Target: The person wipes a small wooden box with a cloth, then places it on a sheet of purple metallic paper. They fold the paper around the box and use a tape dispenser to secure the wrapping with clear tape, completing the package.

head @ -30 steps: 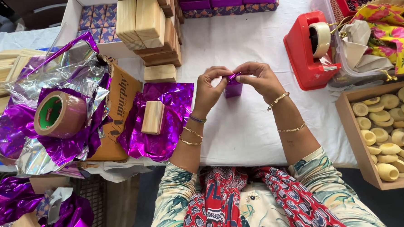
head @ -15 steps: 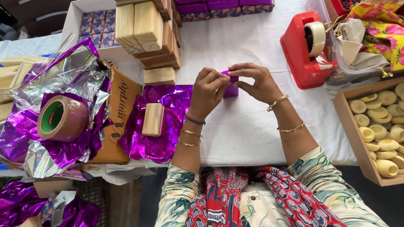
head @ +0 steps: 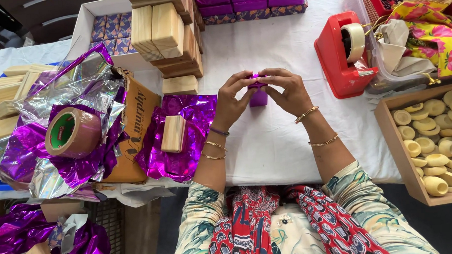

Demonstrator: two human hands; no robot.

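White-covered table; purple foil sheets left of centre, one carrying a bare wooden block. Stacked wooden blocks at the far edge, brown tape roll on foil at far left, red tape dispenser to the right. Left hand and right hand meet at mid-table, fingers of both clamped on a small purple-wrapped block, held upright just above the cloth. Judged step: pressing down the top foil folds. Next move calls for pinning the flap with one hand, tape near.
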